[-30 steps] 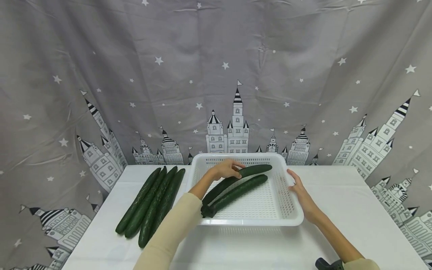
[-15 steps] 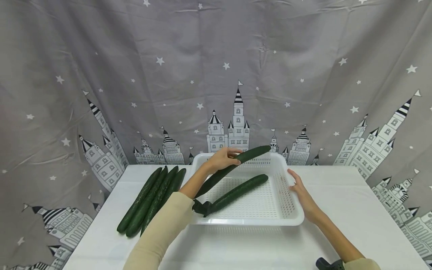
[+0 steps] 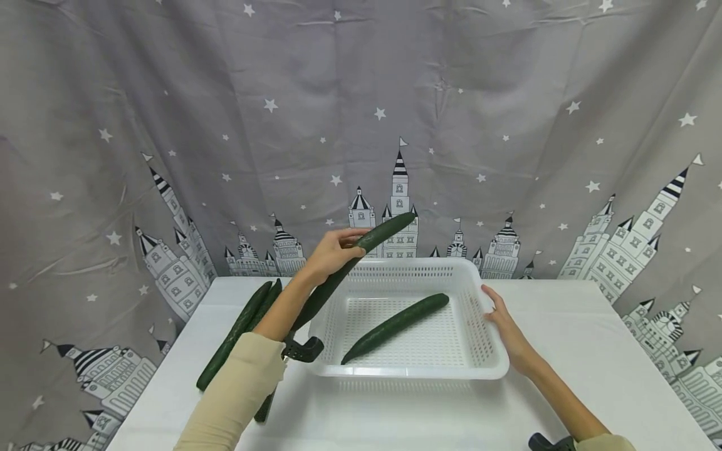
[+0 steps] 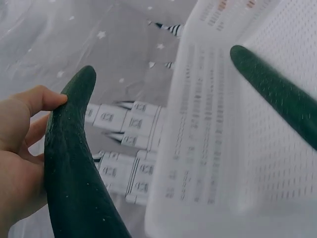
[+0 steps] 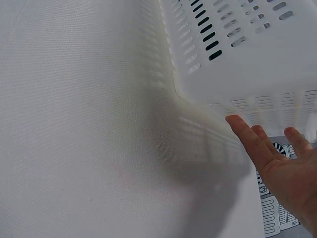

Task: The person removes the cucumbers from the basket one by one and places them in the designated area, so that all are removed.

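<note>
My left hand (image 3: 333,254) grips a long dark green cucumber (image 3: 389,230) above the left side of a white perforated plastic basket (image 3: 417,372). The cucumber slants, its far end raised; the forearm hides part of its near end. In the left wrist view, the thumb and fingers pinch the cucumber (image 4: 74,158) near one end. Another cucumber (image 3: 397,327) lies diagonally on the basket's floor. My right hand (image 3: 510,332) touches the basket's right side. The right wrist view shows that hand (image 5: 290,181) with its fingers extended along the outside of the basket wall (image 5: 247,74).
Several cucumbers (image 3: 231,344) lie side by side on the white table (image 3: 564,332) left of the basket, partly hidden by the left arm. A grey curtain (image 3: 507,94) printed with castles and stars hangs behind the table.
The left hand has lifted one cucumber out of the basket and carried it up and to the left. The right hand and the basket have stayed in place.
</note>
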Motion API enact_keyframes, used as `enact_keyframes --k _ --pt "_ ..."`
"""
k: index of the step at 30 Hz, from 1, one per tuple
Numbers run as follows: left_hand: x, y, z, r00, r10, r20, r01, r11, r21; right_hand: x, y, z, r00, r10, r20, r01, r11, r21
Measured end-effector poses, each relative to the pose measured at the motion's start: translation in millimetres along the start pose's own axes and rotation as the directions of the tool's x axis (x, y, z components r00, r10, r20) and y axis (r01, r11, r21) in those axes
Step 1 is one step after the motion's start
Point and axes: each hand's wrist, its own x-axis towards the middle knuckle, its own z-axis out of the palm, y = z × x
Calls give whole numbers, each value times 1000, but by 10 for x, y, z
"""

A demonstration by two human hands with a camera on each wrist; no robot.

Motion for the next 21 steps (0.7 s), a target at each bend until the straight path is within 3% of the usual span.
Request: enact_keyframes --k 6,14,21 --pt "-197 -94 -338 995 15 -102 -16 1000 -5 -7 -6 4 1000 -8 2 8 1000 -3" --pt "-489 -273 -776 978 -45 -204 49 999 13 -13 -7 8 1000 -4 13 4 1000 7" --pt "-718 -439 -1070 957 -96 -275 109 994 30 -15 -11 6 1000 -1 8 1 1000 -1"
